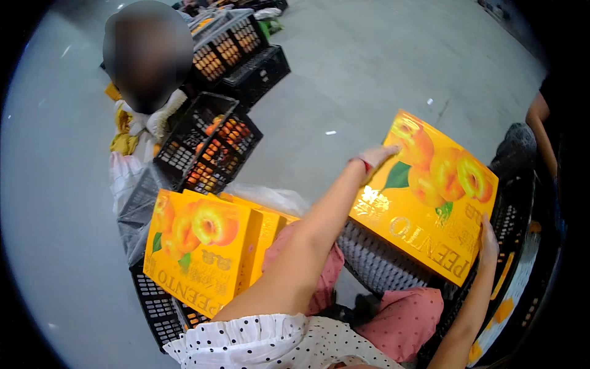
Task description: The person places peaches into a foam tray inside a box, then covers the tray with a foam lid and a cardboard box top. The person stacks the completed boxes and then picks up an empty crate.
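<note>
Orange gift box (424, 203), flat, glossy, peach picture and gold lettering, lies tilted on a black crate (375, 261). Left hand (376, 157) rests flat on its far edge, right hand (488, 237) grips its near corner.

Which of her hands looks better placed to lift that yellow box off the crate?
Probably the right hand: it grips the yellow box at its near edge, while the left hand only rests flat on top.

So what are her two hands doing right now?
Left hand: open, fingers flat on the yellow fruit box.
Right hand: gripping that box's lower edge.
</note>
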`<action>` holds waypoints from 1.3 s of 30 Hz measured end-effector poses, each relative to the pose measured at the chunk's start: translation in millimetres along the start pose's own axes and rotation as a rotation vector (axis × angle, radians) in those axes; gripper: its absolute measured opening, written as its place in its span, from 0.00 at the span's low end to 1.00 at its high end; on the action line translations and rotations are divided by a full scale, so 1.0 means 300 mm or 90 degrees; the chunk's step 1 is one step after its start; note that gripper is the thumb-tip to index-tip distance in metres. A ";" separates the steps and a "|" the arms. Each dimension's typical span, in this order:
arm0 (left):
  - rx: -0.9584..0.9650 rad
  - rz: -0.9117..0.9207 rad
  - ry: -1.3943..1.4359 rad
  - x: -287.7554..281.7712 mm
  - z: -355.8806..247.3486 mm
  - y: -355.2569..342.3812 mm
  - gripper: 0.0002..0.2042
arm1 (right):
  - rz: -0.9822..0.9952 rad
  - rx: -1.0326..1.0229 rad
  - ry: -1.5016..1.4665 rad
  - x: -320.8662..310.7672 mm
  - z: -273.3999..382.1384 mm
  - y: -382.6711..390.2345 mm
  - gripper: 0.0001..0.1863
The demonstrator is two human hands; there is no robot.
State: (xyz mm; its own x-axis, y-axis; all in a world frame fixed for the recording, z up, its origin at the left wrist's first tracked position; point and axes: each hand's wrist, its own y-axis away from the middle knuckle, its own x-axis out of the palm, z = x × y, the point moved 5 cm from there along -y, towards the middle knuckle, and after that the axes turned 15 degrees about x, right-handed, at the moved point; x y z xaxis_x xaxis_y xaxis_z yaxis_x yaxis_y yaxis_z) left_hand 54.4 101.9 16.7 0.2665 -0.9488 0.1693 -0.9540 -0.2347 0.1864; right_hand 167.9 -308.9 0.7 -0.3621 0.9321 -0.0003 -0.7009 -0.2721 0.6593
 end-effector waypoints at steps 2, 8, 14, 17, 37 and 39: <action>0.064 0.015 -0.022 -0.008 -0.025 -0.051 0.28 | 0.085 -0.030 -0.048 0.099 0.065 0.013 0.29; -0.010 0.069 0.169 -0.058 0.053 -0.193 0.32 | -0.054 0.088 -0.065 0.079 0.114 -0.102 0.35; -0.130 -0.033 -0.022 0.034 -0.112 -0.032 0.32 | -0.082 0.131 -0.040 0.023 0.094 -0.124 0.30; -0.111 -0.024 0.006 -0.020 -0.088 -0.032 0.32 | -0.047 0.124 -0.076 0.088 0.141 -0.080 0.30; -0.105 0.016 -0.076 0.050 -0.061 -0.237 0.24 | -0.282 0.055 0.223 0.009 0.080 -0.187 0.31; -0.087 0.008 -0.036 -0.048 0.050 -0.291 0.23 | -0.390 0.058 0.330 0.041 0.118 -0.174 0.31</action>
State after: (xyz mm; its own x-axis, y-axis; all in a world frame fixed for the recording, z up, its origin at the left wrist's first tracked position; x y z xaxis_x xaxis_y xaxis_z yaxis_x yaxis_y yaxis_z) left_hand 131.9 132.8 -16.6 0.2423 -0.9629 0.1186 -0.9287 -0.1948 0.3155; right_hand 221.8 -274.8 -7.3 -0.1844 0.6736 -0.7157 -0.8229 0.2924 0.4872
